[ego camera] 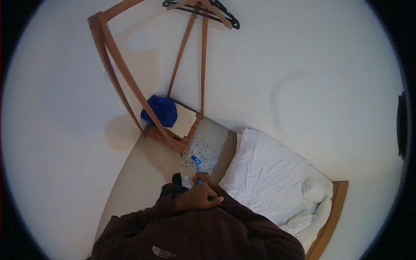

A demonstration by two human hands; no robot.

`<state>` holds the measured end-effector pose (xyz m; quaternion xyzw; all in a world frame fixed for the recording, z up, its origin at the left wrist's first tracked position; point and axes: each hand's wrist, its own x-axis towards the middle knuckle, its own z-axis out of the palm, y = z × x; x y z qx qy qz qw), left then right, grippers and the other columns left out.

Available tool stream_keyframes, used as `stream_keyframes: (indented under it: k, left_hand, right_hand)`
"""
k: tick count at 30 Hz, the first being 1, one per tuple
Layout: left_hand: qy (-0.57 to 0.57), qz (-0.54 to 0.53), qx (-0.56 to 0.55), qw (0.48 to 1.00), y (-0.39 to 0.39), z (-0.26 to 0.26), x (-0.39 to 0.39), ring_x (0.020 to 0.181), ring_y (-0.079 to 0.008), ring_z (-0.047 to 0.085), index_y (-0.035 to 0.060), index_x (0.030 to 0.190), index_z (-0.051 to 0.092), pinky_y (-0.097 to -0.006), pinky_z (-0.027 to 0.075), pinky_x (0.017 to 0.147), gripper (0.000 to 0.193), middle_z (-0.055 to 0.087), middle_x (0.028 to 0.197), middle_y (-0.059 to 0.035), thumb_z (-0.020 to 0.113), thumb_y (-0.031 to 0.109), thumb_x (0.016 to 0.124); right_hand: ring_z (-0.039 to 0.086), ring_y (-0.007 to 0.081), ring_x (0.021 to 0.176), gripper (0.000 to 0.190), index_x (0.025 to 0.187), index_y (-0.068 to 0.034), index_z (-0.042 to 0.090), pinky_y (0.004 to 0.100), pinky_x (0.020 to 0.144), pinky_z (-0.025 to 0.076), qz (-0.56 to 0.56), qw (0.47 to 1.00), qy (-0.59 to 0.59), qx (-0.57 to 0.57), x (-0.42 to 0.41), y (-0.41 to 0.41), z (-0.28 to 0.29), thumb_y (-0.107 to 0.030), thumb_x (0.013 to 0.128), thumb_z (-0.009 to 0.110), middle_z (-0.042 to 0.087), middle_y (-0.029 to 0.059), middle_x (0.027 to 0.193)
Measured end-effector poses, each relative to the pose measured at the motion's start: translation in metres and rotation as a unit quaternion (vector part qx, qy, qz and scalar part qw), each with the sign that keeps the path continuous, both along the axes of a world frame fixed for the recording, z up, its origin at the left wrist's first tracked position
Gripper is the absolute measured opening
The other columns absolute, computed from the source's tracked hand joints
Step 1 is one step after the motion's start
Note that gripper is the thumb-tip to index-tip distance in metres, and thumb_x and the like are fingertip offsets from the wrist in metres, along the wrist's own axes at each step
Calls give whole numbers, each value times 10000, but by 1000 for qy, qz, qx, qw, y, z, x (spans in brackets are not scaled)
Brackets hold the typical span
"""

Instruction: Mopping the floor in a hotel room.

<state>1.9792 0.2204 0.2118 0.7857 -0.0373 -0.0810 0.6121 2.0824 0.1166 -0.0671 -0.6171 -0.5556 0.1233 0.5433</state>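
A string mop with a pale grey-white head [201,156] lies spread on the floor. Its blue socket [195,159] joins a light blue handle [197,167] that runs up toward my body. My right hand [202,177] grips the handle on the side nearer the mop head. Closer to my chest, my left hand [199,196] is closed around the upper handle, its thumb pointing right. The strands lie right beside the front corner of a wooden clothes rack's base [162,138]. Part of the handle is hidden by my fingers.
The rack's slanted posts [128,76] rise from its low shelf, which bears a blue cloth [165,112] and a cream item [183,118]. Hangers [208,13] hang above. To the right stands a bed with white bedding [260,169] and a wooden end board [334,211]. Walls meet behind the rack.
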Motion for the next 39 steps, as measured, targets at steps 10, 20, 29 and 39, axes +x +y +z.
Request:
stream_keyframes:
  k: [10, 20, 29, 39]
  left_hand:
    - [-142, 84, 25, 986, -66, -115, 75, 434, -271, 397, 9, 554, 502, -435, 303, 483, 480, 433, 492, -146, 548, 287, 943]
    - [40, 188, -58, 980, -80, -15, 74, 484, -166, 415, -13, 660, 570, -373, 319, 494, 375, 447, 528, -77, 585, 216, 956]
    - [-279, 240, -215, 905, -69, 116, 115, 434, -90, 358, 63, 535, 483, -280, 260, 422, 520, 415, 480, -12, 510, 350, 967]
    - [-161, 232, -62, 957, -94, 19, 137, 465, -137, 368, 5, 593, 449, -338, 278, 470, 411, 382, 510, -67, 582, 214, 920]
  right_hand:
    - [385, 254, 518, 414, 625, -65, 350, 404, 498, 283, -127, 955, 236, -129, 87, -31, -46, -228, 949, 551, 366, 92, 604]
    - [542, 305, 593, 354, 567, -78, 495, 432, 566, 451, -137, 982, -100, -80, 88, -44, 56, -234, 838, 659, 508, 112, 596]
    - [633, 308, 649, 241, 750, -60, 671, 402, 604, 460, 7, 957, 289, 31, 61, -33, 187, -278, 693, 759, 622, 122, 672]
    - [528, 279, 556, 218, 707, -63, 591, 388, 586, 426, -70, 990, 109, 51, 91, -55, 160, -237, 802, 683, 546, 97, 606]
